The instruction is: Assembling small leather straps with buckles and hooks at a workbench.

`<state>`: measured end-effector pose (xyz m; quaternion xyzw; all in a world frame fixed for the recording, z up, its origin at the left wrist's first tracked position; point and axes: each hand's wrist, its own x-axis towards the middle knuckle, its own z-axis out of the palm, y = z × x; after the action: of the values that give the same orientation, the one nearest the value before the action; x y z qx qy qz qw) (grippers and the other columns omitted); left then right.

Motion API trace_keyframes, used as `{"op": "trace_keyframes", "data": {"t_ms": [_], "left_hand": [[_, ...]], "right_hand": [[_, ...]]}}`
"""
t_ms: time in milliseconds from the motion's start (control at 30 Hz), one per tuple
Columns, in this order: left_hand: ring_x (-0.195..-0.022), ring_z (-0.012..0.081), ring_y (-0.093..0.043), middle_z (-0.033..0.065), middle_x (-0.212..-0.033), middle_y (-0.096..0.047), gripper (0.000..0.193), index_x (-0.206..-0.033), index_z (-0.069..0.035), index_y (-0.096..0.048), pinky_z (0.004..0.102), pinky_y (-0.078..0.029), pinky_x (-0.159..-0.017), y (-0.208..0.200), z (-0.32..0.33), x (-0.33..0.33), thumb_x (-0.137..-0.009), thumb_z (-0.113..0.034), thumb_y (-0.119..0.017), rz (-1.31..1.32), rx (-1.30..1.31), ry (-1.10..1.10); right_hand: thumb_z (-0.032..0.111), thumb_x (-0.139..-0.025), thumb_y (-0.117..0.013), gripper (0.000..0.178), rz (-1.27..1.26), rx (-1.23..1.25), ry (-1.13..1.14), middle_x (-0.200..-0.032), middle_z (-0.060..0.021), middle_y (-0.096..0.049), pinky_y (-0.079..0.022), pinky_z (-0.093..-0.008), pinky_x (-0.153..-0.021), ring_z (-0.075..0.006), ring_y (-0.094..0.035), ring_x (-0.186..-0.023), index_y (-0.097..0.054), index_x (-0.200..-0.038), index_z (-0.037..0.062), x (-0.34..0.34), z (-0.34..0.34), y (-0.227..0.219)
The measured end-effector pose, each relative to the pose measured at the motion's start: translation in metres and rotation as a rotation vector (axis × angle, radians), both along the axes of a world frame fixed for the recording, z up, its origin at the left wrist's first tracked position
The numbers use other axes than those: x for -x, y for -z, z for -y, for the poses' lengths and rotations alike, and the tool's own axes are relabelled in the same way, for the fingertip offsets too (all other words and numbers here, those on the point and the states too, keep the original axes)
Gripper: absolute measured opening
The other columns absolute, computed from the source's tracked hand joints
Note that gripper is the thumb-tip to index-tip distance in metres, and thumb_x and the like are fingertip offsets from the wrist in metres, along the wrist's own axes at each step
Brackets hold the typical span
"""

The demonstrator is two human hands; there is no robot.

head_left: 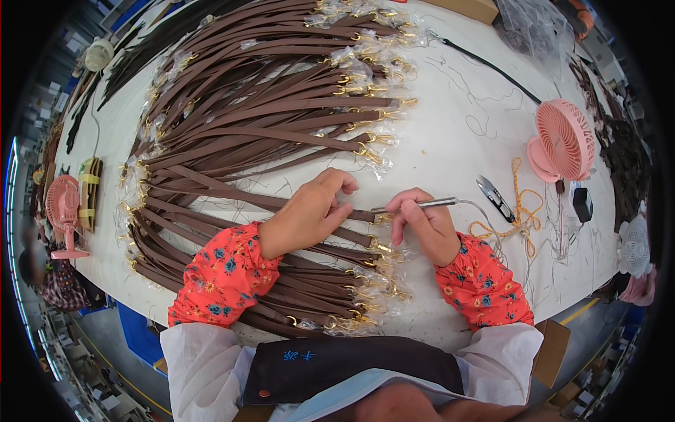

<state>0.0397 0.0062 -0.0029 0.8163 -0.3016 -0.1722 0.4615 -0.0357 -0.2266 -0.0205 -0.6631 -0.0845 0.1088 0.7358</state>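
Observation:
Many brown straps (267, 133) with gold clasps, some wrapped in clear plastic, lie in rows across the white table. My left hand (309, 211) rests over one strap, thumb and forefinger curved but apart, with nothing visible between them. In my right hand (425, 221) is a slim silver pen-shaped tool (439, 202) with a thin grey cord trailing from its outer end. Its tip reaches the end of the strap (363, 215) beside my left thumb, near the gold clasp (383, 219). Whether the tip touches the strap is hard to tell.
To the right lie thread snips (496, 199), a yellow-orange cord (524, 218) and a small black box (581, 204). A pink fan (562, 141) stands behind them, another pink fan (65, 214) at the left edge. Loose threads and a clear plastic bag (538, 39) are farther back.

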Motion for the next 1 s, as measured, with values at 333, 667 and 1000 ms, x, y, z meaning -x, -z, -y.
{"op": "trace_keyframes", "data": {"t_ms": [333,667,1000], "left_hand": [[-0.074,0.0337,-0.059,0.0147,-0.087,-0.058,0.01,-0.093,0.0,-0.06,0.0383,-0.047,-0.065,0.019,0.005,0.003,-0.086,-0.005,-0.065,0.29,-0.037,0.077],[-0.077,0.0337,-0.06,0.0149,-0.089,-0.06,0.01,-0.095,-0.001,-0.058,0.0385,-0.048,-0.069,0.014,0.004,0.002,-0.089,-0.007,-0.062,0.213,-0.045,0.087],[-0.078,0.0346,-0.061,0.0157,-0.089,-0.062,0.01,-0.096,-0.002,-0.058,0.0387,-0.049,-0.069,0.013,0.003,0.003,-0.09,-0.01,-0.062,0.187,-0.055,0.092]], "right_hand": [[0.03,-0.106,-0.042,0.033,-0.028,-0.019,-0.01,-0.071,-0.0032,-0.059,-0.045,-0.0243,-0.063,-0.0091,-0.056,-0.065,-0.056,-0.108,0.0005,-0.001,-0.001,0.0],[0.029,-0.106,-0.041,0.032,-0.017,-0.012,-0.02,-0.072,-0.0033,-0.059,-0.046,-0.0245,-0.064,-0.0092,-0.056,-0.066,-0.055,-0.109,0.0,-0.001,-0.001,0.0],[0.029,-0.106,-0.041,0.032,-0.029,-0.009,-0.014,-0.071,-0.0036,-0.059,-0.045,-0.0242,-0.063,-0.0091,-0.056,-0.065,-0.056,-0.109,0.0004,0.0,-0.001,0.001]]}}
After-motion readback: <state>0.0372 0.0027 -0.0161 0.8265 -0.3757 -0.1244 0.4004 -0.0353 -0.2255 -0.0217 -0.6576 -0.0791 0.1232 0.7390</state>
